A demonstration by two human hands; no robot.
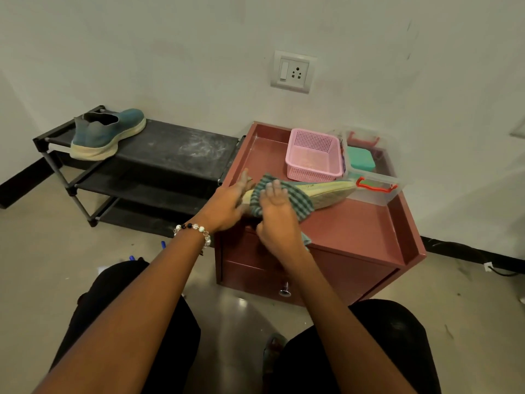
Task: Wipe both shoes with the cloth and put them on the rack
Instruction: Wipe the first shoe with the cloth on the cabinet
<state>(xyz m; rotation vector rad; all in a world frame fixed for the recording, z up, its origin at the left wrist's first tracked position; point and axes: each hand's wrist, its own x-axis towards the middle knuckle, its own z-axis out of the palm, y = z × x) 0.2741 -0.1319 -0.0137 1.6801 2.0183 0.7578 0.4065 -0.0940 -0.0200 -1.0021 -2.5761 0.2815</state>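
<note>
- Pale floor and a white wall with a socket plate (294, 71) frame the scene; a reddish cabinet (355, 223) serves as the landmark.
- On the cabinet's top, a second shoe (329, 191) is laid on its side, sole turned toward the camera.
- This shoe is steadied at its heel end by the left hand (227, 206), fingers partly extended; how firmly it is gripped cannot be told.
- A green checked cloth (301, 200) is pressed onto the shoe by the right hand (279, 214), fingers curled over the fabric.
- Left of the cabinet, a black rack (170, 149) is seen, with one blue shoe (108, 135) already set on its top shelf.
- Progress is judged as past halfway: wiping of the second shoe is under way; its placement on the rack remains.
- At the cabinet's rear, a pink basket (314, 155) and a clear box (375, 169) are noted just beside the shoe's toe; neither is judged to block the path to the rack.
</note>
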